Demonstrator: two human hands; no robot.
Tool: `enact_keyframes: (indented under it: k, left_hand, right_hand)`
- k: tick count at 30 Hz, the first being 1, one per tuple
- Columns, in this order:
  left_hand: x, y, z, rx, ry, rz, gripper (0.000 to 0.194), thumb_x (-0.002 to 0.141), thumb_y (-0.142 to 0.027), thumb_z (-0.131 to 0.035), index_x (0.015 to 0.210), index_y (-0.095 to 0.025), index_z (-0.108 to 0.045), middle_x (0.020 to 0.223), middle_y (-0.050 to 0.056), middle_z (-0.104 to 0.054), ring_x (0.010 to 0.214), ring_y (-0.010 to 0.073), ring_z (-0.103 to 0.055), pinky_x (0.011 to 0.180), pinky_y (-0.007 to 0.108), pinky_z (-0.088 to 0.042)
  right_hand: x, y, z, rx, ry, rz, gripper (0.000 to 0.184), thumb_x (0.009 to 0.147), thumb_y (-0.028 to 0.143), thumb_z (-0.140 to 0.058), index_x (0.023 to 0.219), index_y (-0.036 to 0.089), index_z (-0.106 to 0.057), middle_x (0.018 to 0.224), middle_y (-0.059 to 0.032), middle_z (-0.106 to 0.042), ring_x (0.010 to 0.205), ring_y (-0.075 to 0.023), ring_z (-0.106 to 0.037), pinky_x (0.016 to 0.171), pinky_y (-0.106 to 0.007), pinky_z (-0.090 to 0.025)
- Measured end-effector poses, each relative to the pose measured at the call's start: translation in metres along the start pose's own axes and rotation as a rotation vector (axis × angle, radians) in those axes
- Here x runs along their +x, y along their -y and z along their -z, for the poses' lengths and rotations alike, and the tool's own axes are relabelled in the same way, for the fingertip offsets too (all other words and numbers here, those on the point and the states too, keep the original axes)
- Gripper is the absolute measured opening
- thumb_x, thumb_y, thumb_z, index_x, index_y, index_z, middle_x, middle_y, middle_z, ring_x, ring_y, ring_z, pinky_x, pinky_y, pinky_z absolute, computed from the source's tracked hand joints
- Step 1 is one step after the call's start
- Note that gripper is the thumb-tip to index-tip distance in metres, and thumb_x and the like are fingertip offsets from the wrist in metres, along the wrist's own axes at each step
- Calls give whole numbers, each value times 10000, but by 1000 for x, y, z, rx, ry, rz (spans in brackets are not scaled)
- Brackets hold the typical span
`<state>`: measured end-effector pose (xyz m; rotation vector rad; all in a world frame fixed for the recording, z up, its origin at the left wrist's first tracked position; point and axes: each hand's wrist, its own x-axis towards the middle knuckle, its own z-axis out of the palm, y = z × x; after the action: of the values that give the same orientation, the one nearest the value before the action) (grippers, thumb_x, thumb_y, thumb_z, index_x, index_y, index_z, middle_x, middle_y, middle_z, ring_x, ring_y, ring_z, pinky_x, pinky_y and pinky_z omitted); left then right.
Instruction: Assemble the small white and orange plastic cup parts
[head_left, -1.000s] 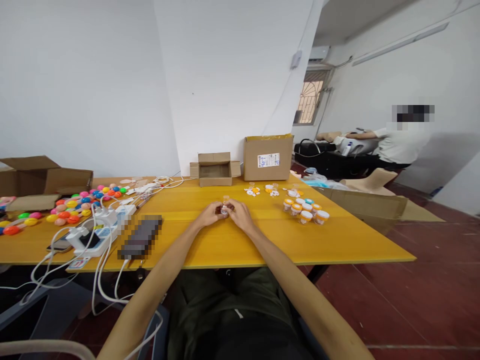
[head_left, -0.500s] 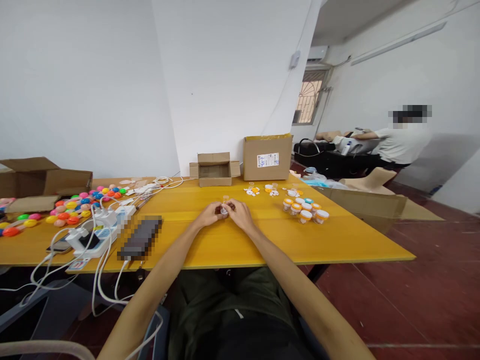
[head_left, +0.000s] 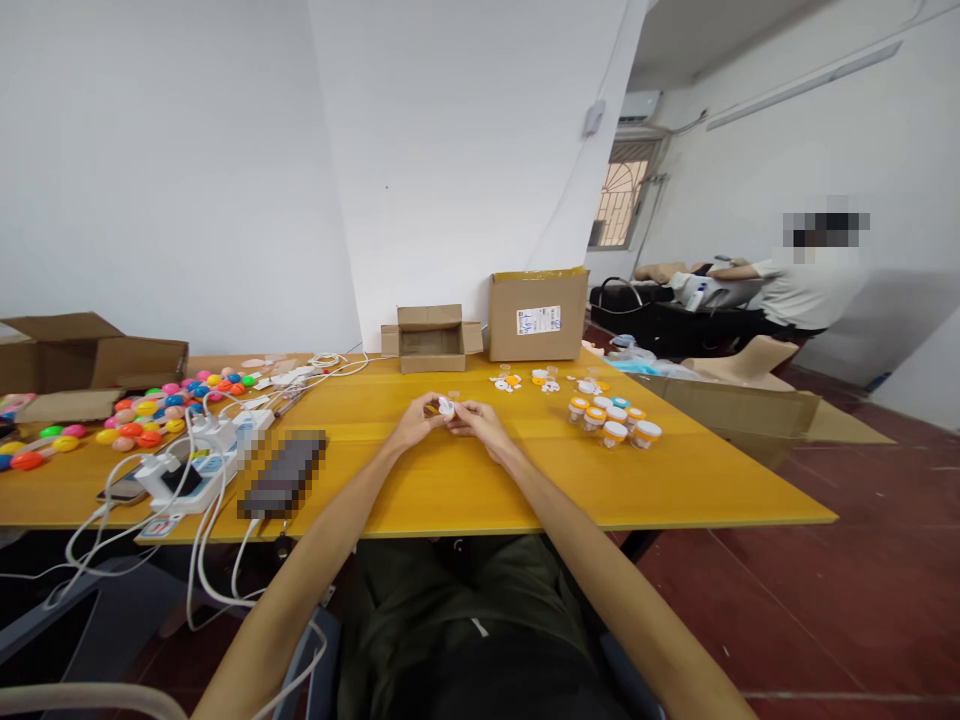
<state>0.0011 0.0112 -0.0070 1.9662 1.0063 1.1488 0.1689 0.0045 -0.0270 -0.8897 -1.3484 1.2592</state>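
A small white plastic piece (head_left: 447, 408) is pinched between my two hands above the middle of the table. My left hand (head_left: 417, 420) is closed on its left side. From the right, the fingers of my right hand (head_left: 480, 422) press on it. The piece is too small for me to tell its exact kind. Just behind my fingertips shows part of a clear plastic cup (head_left: 454, 397), mostly hidden by the hands. To the right stand several small clear jars (head_left: 613, 434) with orange, white and teal lids, grouped together.
Small piles of white and orange parts (head_left: 545, 379) lie at the back right. An open carton (head_left: 432, 352) and a closed box (head_left: 538, 318) stand behind. On the left are a phone (head_left: 283, 476), a power strip (head_left: 196, 480), cables and colourful balls (head_left: 142, 425). A person (head_left: 806, 285) sits far right.
The fingers have shifted, and the white piece now shows more plainly between them, turned up toward me. The jars, piles and boxes stay in place.
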Motion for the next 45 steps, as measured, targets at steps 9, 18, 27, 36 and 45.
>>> enact_keyframes:
  k: [9, 18, 27, 36, 45]
  left_hand:
    - [-2, -4, 0, -15, -11, -5, 294, 712, -285, -753, 976, -179, -679, 1006, 50, -714, 940, 200, -632, 866, 318, -470]
    - [-1, 1, -4, -74, -11, -30, 273, 688, -270, -768, 917, -175, -653, 931, 25, -697, 855, 175, -635, 785, 291, -499]
    - [-1, 3, -4, -97, 18, -36, 325, 678, -344, -809, 897, -171, -643, 845, 10, -687, 770, 153, -636, 740, 281, -516]
    - [-3, 2, -3, -100, 4, -6, 289, 674, -331, -801, 855, -174, -639, 810, -1, -672, 757, 150, -632, 744, 281, -518]
    - [-3, 0, -3, -79, -1, -22, 294, 675, -343, -801, 860, -177, -643, 827, 1, -673, 767, 151, -627, 745, 276, -512]
  right_hand:
    - [-5, 6, -3, 181, -11, -63, 121, 786, 293, -760, 779, 195, -689, 856, -37, -754, 809, -164, -724, 816, -338, -614]
    - [0, 2, -1, 260, 21, -68, 309, 570, 323, -906, 733, 177, -688, 776, -29, -737, 698, -143, -695, 685, -249, -584]
    - [0, 2, -3, 277, 11, -87, 363, 495, 310, -932, 700, 181, -662, 706, -10, -714, 654, -139, -683, 660, -251, -573]
    - [-1, 1, -2, 261, 16, -70, 401, 471, 336, -933, 733, 186, -669, 775, -22, -733, 735, -162, -693, 759, -304, -580]
    - [0, -1, 0, 247, 17, -58, 380, 479, 360, -929, 721, 185, -694, 747, -29, -730, 725, -168, -693, 773, -324, -583]
